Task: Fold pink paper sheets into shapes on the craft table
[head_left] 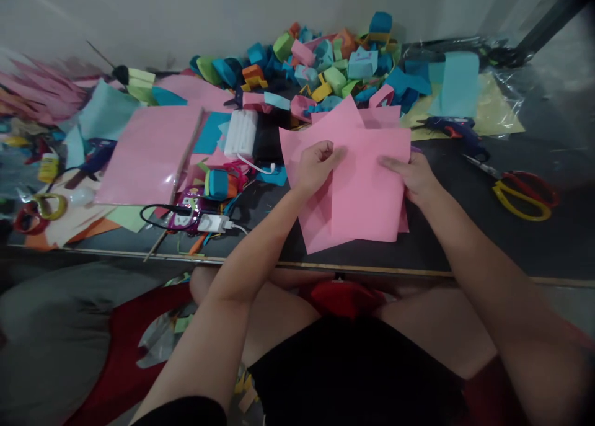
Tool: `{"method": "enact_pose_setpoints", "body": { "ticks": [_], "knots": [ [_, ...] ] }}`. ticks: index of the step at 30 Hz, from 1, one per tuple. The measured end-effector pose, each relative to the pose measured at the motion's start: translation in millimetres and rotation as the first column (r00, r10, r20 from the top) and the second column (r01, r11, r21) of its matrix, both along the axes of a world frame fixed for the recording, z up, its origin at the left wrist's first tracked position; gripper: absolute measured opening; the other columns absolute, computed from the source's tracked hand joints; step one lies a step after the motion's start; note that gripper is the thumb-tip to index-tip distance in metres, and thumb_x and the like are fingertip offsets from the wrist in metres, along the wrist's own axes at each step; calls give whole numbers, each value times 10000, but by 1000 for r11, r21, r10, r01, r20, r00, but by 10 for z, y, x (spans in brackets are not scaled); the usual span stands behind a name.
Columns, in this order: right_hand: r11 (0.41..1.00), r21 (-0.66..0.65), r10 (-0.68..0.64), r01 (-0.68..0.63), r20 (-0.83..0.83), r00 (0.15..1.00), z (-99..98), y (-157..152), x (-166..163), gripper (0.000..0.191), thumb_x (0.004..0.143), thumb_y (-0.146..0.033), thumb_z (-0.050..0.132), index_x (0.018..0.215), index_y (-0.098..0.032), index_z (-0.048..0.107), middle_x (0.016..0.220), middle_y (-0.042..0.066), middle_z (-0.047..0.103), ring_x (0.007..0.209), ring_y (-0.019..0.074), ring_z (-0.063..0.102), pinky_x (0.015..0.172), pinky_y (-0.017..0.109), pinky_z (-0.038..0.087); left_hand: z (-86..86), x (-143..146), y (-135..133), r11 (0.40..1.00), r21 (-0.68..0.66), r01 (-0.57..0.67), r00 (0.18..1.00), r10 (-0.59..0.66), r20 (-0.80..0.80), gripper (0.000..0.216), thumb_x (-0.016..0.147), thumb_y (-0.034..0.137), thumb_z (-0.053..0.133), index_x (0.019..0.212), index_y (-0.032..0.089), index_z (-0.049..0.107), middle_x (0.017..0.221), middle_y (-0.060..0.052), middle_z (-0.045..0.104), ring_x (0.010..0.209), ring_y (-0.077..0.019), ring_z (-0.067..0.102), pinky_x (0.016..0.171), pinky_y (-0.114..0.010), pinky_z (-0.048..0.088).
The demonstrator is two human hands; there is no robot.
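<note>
I hold a stack of pink paper sheets (362,190) above the dark table (465,246). My left hand (316,164) is closed in a pinch on the top edge of one sheet near the middle. On the sheets' right side my right hand (411,175) grips them, thumb on top and fingers underneath. The sheets overlap at slightly different angles.
A heap of folded coloured paper pieces (325,63) lies at the back. Red and yellow scissors (525,193) and a blue glue gun (453,128) lie right. At the left are a large pink sheet (149,153), a white power bank (240,133), cables, tape rolls.
</note>
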State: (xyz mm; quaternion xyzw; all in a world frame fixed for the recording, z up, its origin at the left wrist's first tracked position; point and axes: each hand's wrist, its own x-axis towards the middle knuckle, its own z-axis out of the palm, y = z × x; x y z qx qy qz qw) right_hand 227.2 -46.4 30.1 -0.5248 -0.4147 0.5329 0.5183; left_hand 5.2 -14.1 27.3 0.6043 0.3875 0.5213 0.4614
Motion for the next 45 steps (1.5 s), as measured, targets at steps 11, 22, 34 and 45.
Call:
{"method": "enact_pose_setpoints", "body": {
  "ticks": [11, 22, 34, 45],
  "knots": [
    [999, 7, -52, 51, 38, 998, 6, -39, -76, 478, 551, -539, 948, 850, -222, 752, 1019, 83, 801, 1033, 356, 751, 991, 593, 604, -210, 4, 141, 993, -79, -93, 996, 92, -10, 636, 816, 638, 788, 602, 201, 378, 605, 56, 297, 562, -69, 291, 509, -240, 225],
    [1000, -1, -14, 15, 67, 998, 17, -9, 4, 457, 579, -544, 919, 860, -225, 752, 979, 79, 793, 1015, 348, 749, 922, 549, 619, -77, 7, 46, 991, 15, -134, 990, 134, -50, 714, 822, 696, 743, 570, 213, 281, 604, 45, 210, 554, -87, 241, 504, -285, 189],
    [997, 52, -65, 62, 65, 996, -50, 28, 32, 359, 605, -500, 923, 794, -236, 768, 946, 68, 792, 981, 321, 756, 940, 562, 617, -161, 8, 100, 990, -120, -75, 995, 83, 62, 386, 846, 571, 784, 822, 193, 708, 697, 10, 613, 671, -122, 561, 570, -231, 420],
    [993, 87, -88, 82, 76, 993, -78, 30, 33, 408, 666, -592, 872, 795, -225, 748, 955, 83, 783, 1041, 339, 748, 911, 534, 624, -145, -10, 124, 995, -57, -85, 996, 86, 19, 382, 890, 474, 765, 690, 174, 636, 650, 30, 515, 622, -88, 477, 542, -220, 354]
  ]
}}
